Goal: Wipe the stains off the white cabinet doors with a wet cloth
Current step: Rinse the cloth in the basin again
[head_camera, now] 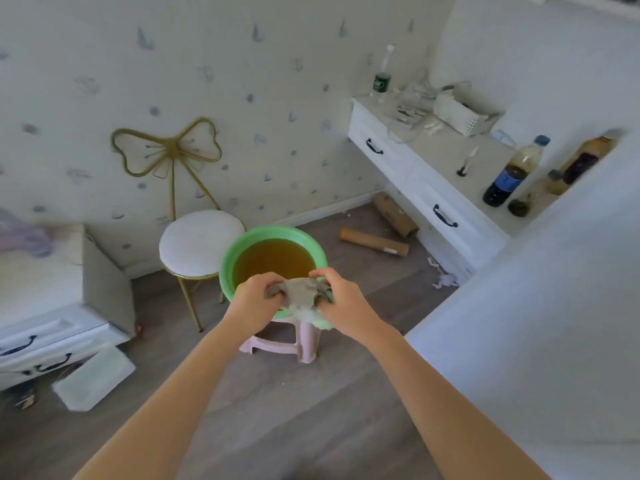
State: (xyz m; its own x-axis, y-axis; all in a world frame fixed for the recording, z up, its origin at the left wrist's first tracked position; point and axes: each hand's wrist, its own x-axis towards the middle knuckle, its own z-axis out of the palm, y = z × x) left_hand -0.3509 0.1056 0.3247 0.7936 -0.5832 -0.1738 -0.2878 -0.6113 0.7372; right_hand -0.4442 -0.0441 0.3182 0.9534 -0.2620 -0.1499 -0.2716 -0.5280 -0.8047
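Wooden floor carries a pink stool [304,344]; above its green basin [228,261], left hand [254,299] and right hand [341,303] grip the grey cloth [299,296], wringing; next, carry it to the white cabinet door [540,323].

green basin [228,261] of brownish water, grey cloth [299,297], pink stool [304,344], white desk [391,157] with black handles, gold bow chair [169,150]

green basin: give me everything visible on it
The green basin is round, looks like glossy plastic, with a rolled rim. It holds murky brown water, well filled. It sits upright on a pink stool, beside a white-seated chair. The left hand and right hand grip a grey cloth over its near rim, hiding that part.
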